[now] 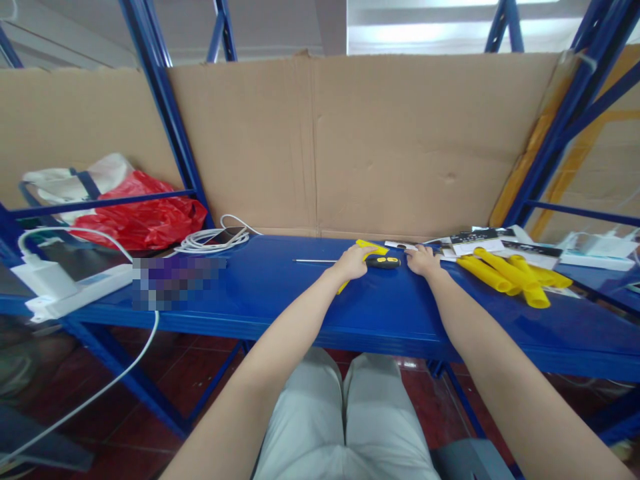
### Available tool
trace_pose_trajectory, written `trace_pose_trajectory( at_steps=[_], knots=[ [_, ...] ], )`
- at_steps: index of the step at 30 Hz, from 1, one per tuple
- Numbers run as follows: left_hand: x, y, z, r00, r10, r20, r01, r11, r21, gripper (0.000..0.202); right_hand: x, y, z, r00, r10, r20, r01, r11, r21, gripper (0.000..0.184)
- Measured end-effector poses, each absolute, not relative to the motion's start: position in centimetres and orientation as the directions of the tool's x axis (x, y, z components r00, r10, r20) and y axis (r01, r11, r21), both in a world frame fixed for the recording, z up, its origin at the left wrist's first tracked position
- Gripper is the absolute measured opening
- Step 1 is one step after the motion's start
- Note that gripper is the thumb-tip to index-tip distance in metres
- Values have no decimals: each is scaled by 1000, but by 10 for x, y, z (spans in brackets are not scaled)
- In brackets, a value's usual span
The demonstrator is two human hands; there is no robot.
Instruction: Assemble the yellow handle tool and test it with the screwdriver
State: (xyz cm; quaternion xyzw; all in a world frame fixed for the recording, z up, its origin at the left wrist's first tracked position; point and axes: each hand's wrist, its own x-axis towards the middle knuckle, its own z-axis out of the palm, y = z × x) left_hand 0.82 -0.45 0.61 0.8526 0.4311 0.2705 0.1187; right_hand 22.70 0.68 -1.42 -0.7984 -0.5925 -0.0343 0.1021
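Note:
My left hand (pixel 351 264) is closed on a flat yellow sleeve (pixel 374 249), parts of which show above and below the hand. A screwdriver (pixel 384 263) with a black and yellow handle lies on the blue tabletop, its thin shaft pointing left and partly hidden behind my left hand. My right hand (pixel 424 261) rests palm down to the right of the handle, fingers spread. Its fingertips touch or lie just beside a narrow white and black strip (pixel 399 247). Several yellow tubes (pixel 510 275) are piled to the right of that hand.
Black and white printed cards (pixel 475 240) lie behind the tubes. Left on the blue table (pixel 270 293) are a white power strip (pixel 95 291), a coiled white cable (pixel 213 241) and a red plastic bag (pixel 145 213). A cardboard panel (pixel 370 147) and blue posts stand behind.

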Motion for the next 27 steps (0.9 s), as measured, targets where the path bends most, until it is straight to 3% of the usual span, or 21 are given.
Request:
trace_pose_trajectory(
  at_steps=[9,16,21,24,27],
  knots=[
    [7,-8,6,567,737,368,699,-667,258,58,224,10,-13,281,947,155,959,-274,-69,51],
    [5,-8,6,561,738,374,726,-656,206,57,218,15,-8,222,944,243,975,-209,-76,34],
    [5,-6,3,570,733,371,730,-659,181,55,222,22,-10,262,941,213,955,-222,-194,22],
    [4,-5,2,561,742,366,745,-646,166,54,227,24,-10,267,917,296,940,-180,-289,17],
    [4,-5,2,559,748,358,754,-638,154,53,227,24,-5,241,884,400,878,-23,-478,14]
  ],
)
